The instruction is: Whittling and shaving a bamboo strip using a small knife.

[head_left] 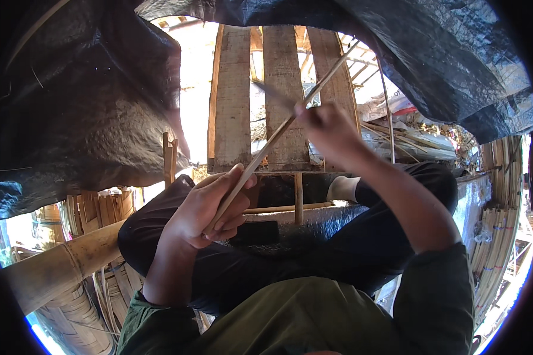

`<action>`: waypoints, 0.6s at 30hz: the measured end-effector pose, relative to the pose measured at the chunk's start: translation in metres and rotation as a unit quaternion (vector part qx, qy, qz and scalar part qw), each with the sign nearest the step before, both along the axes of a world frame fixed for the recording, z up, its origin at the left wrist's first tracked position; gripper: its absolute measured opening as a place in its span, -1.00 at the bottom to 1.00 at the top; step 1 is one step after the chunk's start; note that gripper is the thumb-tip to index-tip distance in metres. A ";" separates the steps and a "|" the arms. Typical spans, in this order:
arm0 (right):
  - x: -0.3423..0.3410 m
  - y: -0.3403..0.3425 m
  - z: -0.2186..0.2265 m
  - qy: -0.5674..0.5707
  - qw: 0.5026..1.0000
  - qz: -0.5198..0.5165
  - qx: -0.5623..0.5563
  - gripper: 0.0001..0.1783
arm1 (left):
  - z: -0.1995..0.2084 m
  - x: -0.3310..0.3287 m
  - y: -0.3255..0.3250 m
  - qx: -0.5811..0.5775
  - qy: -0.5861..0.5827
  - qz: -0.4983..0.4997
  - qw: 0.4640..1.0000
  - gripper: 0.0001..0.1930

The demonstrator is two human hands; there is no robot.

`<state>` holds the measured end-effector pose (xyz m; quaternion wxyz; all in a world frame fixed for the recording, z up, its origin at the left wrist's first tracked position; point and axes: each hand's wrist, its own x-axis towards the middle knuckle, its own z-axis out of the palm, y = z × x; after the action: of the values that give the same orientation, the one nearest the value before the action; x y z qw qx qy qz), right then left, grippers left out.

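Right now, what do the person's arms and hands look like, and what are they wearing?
Both hands are bare: the left hand and the right hand wear no gloves, rings or watch that can be seen. The forearms are bare too. The olive-green sleeves are pushed up near the elbows and match the olive-green shirt.

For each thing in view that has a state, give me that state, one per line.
Thin pale bamboo strip: held slanted, lower end in left hand, upper part at right hand.
Left hand: closed around strip.
Right hand: closed at strip; blurred blade-like thing there.
Thick bamboo pole: lying beside left knee.
Black plastic sheet: draped overhead.
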<state>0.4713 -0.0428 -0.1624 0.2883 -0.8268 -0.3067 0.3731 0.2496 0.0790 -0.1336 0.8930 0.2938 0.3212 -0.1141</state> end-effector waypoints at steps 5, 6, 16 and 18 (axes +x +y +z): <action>-0.010 0.002 -0.004 0.005 1.000 -0.020 0.020 -0.34 | -0.002 0.000 0.004 -0.018 -0.010 0.007 1.000 -0.64; -0.019 -0.001 -0.004 -0.001 0.999 -0.004 0.034 -0.33 | 0.001 0.003 0.001 -0.001 0.000 -0.002 1.000 -0.64; -0.002 0.000 0.001 0.009 0.999 -0.041 -0.002 -0.33 | 0.000 0.001 -0.001 0.002 0.007 -0.001 1.000 -0.63; 0.012 0.008 -0.005 -0.040 0.994 -0.088 0.041 -0.32 | 0.001 -0.002 0.001 0.012 0.005 0.001 1.000 -0.63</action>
<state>0.4828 -0.0343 -0.1669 0.3410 -0.8523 -0.2587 0.3005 0.2478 0.0799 -0.1330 0.8880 0.3037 0.3269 -0.1111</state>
